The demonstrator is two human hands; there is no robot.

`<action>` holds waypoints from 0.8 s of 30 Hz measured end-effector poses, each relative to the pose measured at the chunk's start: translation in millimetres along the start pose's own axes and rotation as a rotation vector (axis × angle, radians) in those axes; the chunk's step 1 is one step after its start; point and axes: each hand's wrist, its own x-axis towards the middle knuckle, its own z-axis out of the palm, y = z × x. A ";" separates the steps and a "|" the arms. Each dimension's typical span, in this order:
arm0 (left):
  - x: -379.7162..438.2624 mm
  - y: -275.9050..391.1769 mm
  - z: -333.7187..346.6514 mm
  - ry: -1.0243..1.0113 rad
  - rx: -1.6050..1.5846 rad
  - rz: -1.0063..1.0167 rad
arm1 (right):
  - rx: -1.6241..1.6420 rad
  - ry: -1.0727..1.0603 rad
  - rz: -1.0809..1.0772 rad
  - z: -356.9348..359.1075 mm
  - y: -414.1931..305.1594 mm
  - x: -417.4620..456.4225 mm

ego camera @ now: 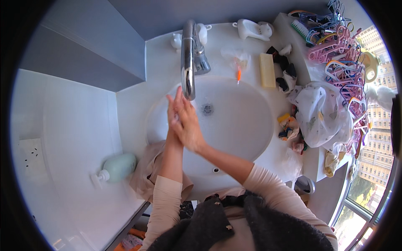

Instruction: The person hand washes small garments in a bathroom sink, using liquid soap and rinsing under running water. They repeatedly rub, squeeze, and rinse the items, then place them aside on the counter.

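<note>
Over the left part of a white oval washbasin (238, 128), my two wet hands are pressed together below the spout of a chrome faucet (188, 69). My right hand (191, 128) lies across my left hand (171, 109), covering much of its palm, with its thumb bent toward the left wrist. Fingers of both hands stretch toward the spout, and neither hand holds an object. Whitish wetness shows between them. Just right of the fingertips is the metal drain (207, 109). Whether water is running cannot be made out.
A pale green pump bottle (119, 168) stands left, beside beige cloth (144, 178). Behind the basin are a yellow soap bar (267, 70), an orange-tipped item (239, 75) and a white animal-shaped dish (254, 29). Rightward lie socks (287, 78), a printed plastic bag (320, 116) and many hangers (333, 47).
</note>
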 end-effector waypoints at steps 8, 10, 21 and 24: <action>14.8 -31.5 -10.8 -0.142 -0.131 -0.010 | -0.162 0.004 -0.195 -9.5 14.2 -3.6; 14.9 -22.3 -5.4 -0.053 0.102 0.058 | -0.113 0.141 -0.136 -8.0 -5.8 -6.9; 16.4 -38.4 -33.9 -0.420 -0.288 -0.018 | -0.186 0.038 -0.125 7.8 18.7 2.5; -4.2 -41.2 34.2 0.148 -0.090 -0.150 | 0.260 0.181 0.256 -26.6 43.7 47.2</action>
